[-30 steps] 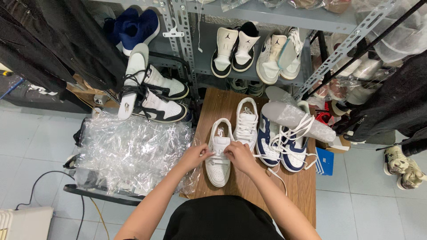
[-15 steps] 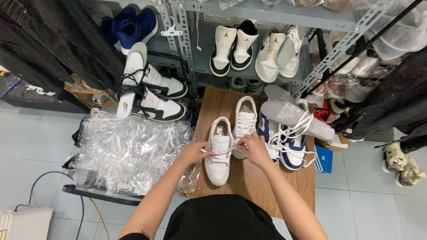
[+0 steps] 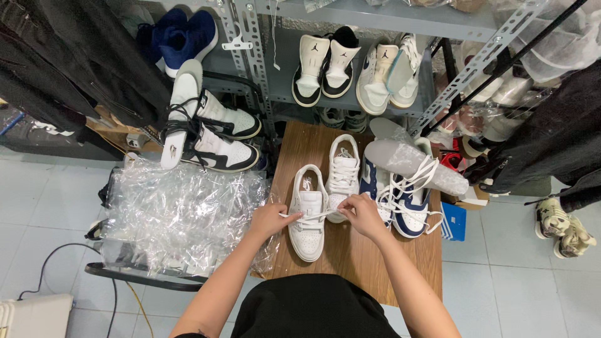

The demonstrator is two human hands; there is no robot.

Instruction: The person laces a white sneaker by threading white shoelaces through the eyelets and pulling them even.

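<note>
My left hand (image 3: 270, 219) and right hand (image 3: 361, 211) each pinch an end of the white lace (image 3: 311, 216), drawn taut across a white shoe (image 3: 308, 219). That shoe lies toe toward me on the wooden bench (image 3: 350, 256), between my hands. Its mate (image 3: 343, 169) lies just beside it, farther from me, already laced. Right of it are navy-and-white shoes (image 3: 400, 200) with loose laces and a grey insole (image 3: 407, 164) lying across them. A heap of clear plastic bags (image 3: 178, 216) sits left of the bench, touching its edge.
</note>
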